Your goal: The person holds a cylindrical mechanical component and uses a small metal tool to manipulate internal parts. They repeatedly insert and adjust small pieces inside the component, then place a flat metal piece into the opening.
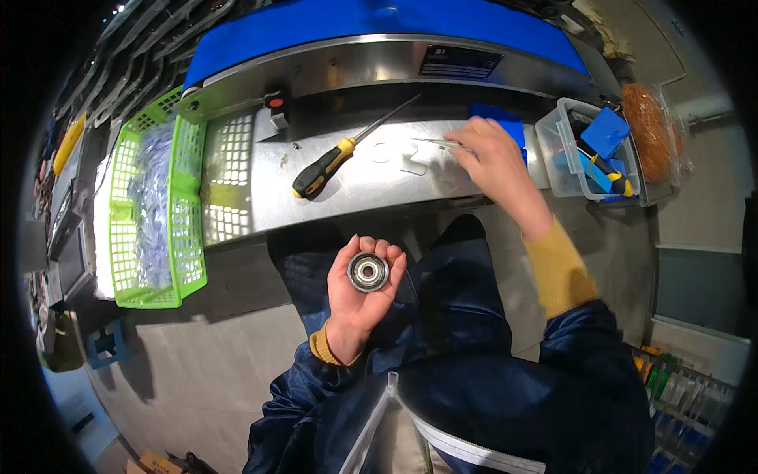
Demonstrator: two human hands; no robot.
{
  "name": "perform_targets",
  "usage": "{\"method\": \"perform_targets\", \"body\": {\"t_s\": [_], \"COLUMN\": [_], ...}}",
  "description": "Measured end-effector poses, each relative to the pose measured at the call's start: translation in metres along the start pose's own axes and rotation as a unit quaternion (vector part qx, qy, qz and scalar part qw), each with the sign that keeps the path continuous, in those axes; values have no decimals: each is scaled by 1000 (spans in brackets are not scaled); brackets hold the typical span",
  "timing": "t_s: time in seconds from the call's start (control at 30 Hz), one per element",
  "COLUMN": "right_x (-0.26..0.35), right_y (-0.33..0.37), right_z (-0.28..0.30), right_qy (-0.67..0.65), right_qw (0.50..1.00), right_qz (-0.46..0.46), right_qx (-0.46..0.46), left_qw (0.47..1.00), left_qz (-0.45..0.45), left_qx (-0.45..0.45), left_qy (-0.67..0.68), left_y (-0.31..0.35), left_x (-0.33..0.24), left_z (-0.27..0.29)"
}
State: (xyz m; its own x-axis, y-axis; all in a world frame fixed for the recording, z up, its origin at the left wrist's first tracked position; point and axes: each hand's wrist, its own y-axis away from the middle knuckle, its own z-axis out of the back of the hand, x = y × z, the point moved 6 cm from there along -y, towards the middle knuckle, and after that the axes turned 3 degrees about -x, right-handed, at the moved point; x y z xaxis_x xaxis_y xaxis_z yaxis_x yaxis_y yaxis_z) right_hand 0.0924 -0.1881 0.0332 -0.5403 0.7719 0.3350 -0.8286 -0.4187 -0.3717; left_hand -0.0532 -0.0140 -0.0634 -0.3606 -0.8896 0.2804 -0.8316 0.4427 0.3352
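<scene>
My left hand (353, 308) is raised over my lap, palm up, its fingers curled round a ball bearing (369, 272). The bearing's round metal face with the centre hole points upward. Over the steel bench my right hand (501, 164) pinches metal tweezers (436, 144), whose tips point left. Close below those tips lies a small pale, bent piece (412, 163). Beside it rests a thin ring (381, 152), hard to make out in the glare. A black and yellow screwdriver (325, 167) lies slantwise on the bench, its shaft pointing to the far right.
A green basket (188, 205) with clear plastic bags stands at the left. At the right is a clear bin (562, 158) of tools and blue pieces, next to a brown bagged bundle (649, 134). Behind the bench runs a blue conveyor belt (379, 20) on a steel frame.
</scene>
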Motion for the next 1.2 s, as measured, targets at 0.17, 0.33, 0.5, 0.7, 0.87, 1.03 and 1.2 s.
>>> {"method": "perform_targets", "body": {"t_s": [0.17,0.33,0.5,0.7,0.87,1.03,1.2], "right_x": [-25,-39,-18,40,47,51,75], "right_y": [-41,-44,-38,-28,-48,-56,-46], "right_z": [-51,-59,-40,-71,-85,-91,-43], "right_qy": [60,112,104,-39,-3,54,-33], "right_qw": [995,991,990,998,996,988,995], "right_qz": [69,65,93,41,-18,-20,-37], "right_qx": [34,42,-35,24,89,143,84], "left_qw": [999,999,999,999,998,997,998], "left_qz": [-42,-51,-40,-44,-55,-67,-61], "left_qx": [21,5,1,14,31,18,32], "left_qy": [-20,-3,-12,-9,-15,-13,-8], "left_y": [8,7,-3,-16,-13,-14,-16], "left_x": [-5,-7,-7,-11,-18,-23,-26], "left_z": [-5,-4,-5,-7,-7,-2,-2]}}
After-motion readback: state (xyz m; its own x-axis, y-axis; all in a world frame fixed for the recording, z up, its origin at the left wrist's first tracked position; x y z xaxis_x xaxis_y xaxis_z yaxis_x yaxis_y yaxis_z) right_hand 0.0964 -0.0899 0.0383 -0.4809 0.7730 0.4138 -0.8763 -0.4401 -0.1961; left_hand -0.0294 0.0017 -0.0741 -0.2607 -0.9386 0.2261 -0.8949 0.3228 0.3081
